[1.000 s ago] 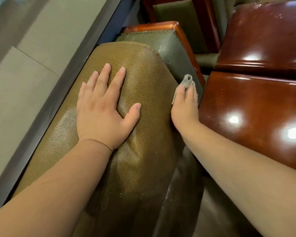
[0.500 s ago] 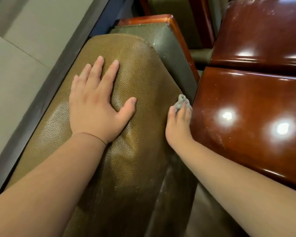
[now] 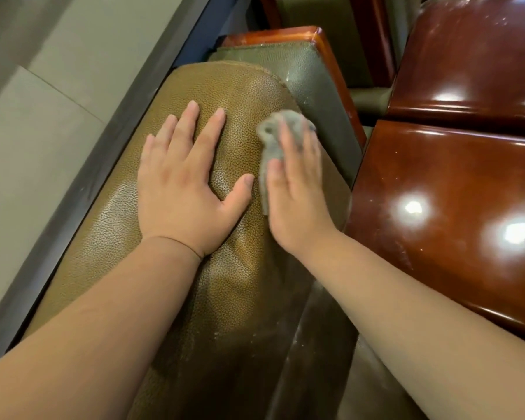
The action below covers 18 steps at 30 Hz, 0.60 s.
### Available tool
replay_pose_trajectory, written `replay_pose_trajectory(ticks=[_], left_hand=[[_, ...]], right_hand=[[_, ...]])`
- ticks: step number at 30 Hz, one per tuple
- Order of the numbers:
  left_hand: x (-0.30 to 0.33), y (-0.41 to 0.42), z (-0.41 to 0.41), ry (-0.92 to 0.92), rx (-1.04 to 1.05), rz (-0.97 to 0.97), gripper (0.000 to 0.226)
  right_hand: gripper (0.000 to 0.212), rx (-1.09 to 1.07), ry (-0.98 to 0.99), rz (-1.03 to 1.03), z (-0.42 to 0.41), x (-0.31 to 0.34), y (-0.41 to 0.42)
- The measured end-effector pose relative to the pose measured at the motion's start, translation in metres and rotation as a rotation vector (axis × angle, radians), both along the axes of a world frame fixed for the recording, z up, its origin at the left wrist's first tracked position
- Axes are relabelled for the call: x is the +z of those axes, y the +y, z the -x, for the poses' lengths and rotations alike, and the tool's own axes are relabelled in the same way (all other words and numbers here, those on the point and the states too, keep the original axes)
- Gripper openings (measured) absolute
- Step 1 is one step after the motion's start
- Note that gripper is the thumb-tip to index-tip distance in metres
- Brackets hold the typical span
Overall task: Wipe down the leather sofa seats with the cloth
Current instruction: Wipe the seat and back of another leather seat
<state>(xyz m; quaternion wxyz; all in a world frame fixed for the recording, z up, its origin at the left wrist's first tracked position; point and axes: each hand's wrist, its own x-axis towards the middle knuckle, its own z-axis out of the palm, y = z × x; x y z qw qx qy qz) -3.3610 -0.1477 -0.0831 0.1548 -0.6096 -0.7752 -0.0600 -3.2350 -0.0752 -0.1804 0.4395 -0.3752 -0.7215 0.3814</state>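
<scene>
An olive-brown pebbled leather sofa cushion (image 3: pixel 231 95) fills the middle of the view. My left hand (image 3: pixel 185 189) lies flat on it, palm down, fingers spread, holding nothing. Just to its right, my right hand (image 3: pixel 297 189) presses a small grey cloth (image 3: pixel 270 137) onto the cushion near its right edge. The cloth bunches out past the fingertips and along the thumb side; the rest is hidden under the palm. The hand and cloth are motion-blurred.
A green leather armrest with a red-brown wooden trim (image 3: pixel 325 83) borders the cushion on the right. Glossy red-brown wooden tables (image 3: pixel 455 189) stand further right. A dark sofa frame edge (image 3: pixel 103 165) and beige floor tiles (image 3: pixel 37 131) lie to the left.
My right hand with the cloth has come up out of the gap beside the wooden table and moved left onto the cushion top. My left hand has stayed flat in place.
</scene>
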Motion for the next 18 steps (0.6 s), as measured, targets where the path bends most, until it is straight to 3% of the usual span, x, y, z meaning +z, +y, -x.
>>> replay_pose_trajectory(ticks=[3, 8, 10, 14, 16, 18], left_hand=[[0.0, 0.0, -0.002, -0.005, 0.009, 0.004, 0.077], [0.0, -0.001, 0.0, 0.003, 0.027, 0.024, 0.077], [0.001, 0.001, -0.001, 0.002, 0.031, 0.024, 0.077], [0.002, -0.001, -0.002, -0.008, 0.02, 0.016, 0.075], [0.001, -0.001, -0.003, -0.011, 0.022, 0.014, 0.074], [0.001, 0.0, -0.003, 0.0, 0.028, 0.019, 0.075]], right_hand=[[0.052, 0.033, -0.027, -0.067, 0.004, 0.011, 0.013], [0.053, -0.227, -0.136, 0.68, -0.037, -0.033, 0.039], [0.056, -0.206, -0.1, 0.587, -0.016, -0.014, 0.024], [0.059, -0.028, -0.051, 0.111, 0.014, 0.029, 0.003], [0.058, -0.024, -0.081, 0.121, 0.002, 0.021, 0.017], [0.055, -0.103, -0.097, 0.38, -0.015, 0.009, 0.041]])
